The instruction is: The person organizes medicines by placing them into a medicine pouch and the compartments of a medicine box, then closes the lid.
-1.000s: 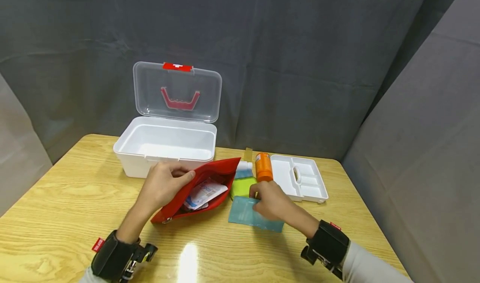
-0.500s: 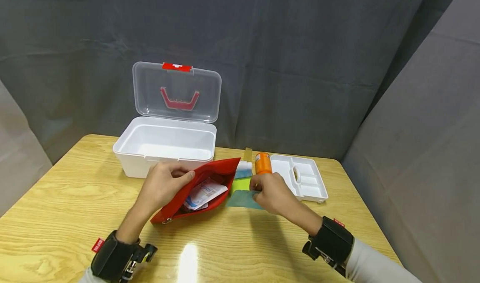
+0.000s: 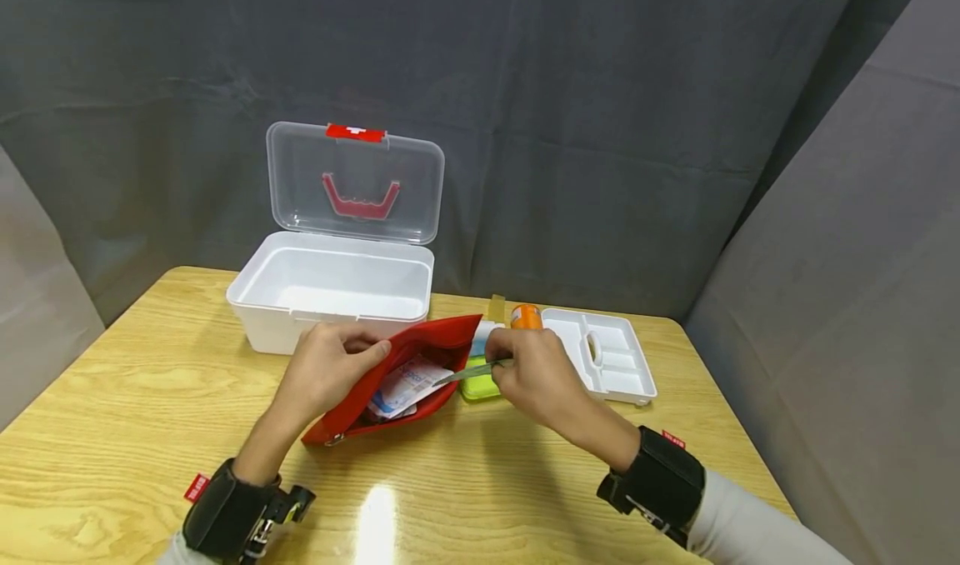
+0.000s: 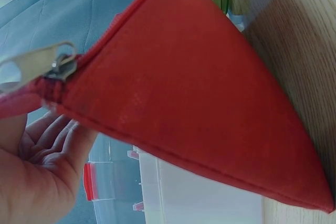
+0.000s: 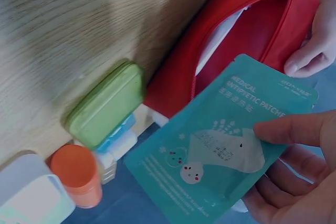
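My left hand (image 3: 326, 373) holds the rim of a red zip pouch (image 3: 450, 332), which stands with its mouth wide open. White printed packets (image 3: 405, 388) lie inside it. In the left wrist view, the pouch's metal zip pull (image 4: 31, 66) hangs beside the fingers. Between thumb and fingers, my right hand (image 3: 536, 377) pinches a teal packet of antipyretic patches (image 5: 215, 145). The head view shows that packet nearly edge-on, its tip just over the pouch's right side. In the right wrist view its printed front is visible.
Behind the pouch stands a white first-aid box (image 3: 270, 332) with its clear lid (image 3: 356, 165) raised. To the right are a green case (image 3: 480, 388), a white bottle (image 3: 486, 330), an orange bottle (image 3: 527, 317) and a white divided tray (image 3: 562, 332).
My right hand has lifted the teal packet off the table and tilted it, bringing it up towards the pouch's mouth. My left hand and the pouch have stayed in place.
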### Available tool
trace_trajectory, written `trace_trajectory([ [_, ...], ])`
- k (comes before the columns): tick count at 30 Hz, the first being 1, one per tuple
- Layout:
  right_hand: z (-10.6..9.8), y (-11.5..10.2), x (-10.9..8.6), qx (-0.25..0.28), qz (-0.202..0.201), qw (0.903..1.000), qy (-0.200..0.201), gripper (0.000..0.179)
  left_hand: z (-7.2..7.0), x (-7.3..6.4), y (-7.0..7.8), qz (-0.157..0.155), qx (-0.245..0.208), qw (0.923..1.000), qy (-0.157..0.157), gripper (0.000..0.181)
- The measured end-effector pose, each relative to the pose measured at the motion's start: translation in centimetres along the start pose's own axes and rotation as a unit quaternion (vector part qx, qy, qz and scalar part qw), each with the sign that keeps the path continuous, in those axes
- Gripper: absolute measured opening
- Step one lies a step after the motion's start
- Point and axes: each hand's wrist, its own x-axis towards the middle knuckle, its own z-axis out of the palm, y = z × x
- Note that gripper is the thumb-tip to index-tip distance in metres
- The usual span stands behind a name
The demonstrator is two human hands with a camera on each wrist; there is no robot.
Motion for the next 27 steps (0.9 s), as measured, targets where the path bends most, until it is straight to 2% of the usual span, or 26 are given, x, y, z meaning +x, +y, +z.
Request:
trace_trajectory([
  [7, 0.4, -2.2, 0.1, 0.014, -0.055, 0.9982, 0.019, 0.024, 0.1, 0.1, 0.0, 0.005, 0.001, 1.0, 0.003, 0.012],
  [13, 1.8, -3.5, -0.2, 0.021, -0.092, 0.9947, 0.041, 0.022, 0.1, 0.1, 0.0, 0.011, -0.002, 0.9999, 0.006, 0.011],
  [19, 3.4, -3.8, -0.4, 0.029, -0.125, 0.9897, 0.063, 0.022, 0.1, 0.0, 0.0, 0.007, -0.011, 0.9999, -0.001, 0.012],
  [27, 5.8, -3.1, -0.3, 0.004, -0.169, 0.9817, 0.088, 0.023, 0.0, 0.0, -0.1, 0.005, -0.01, 0.9999, -0.002, 0.012],
])
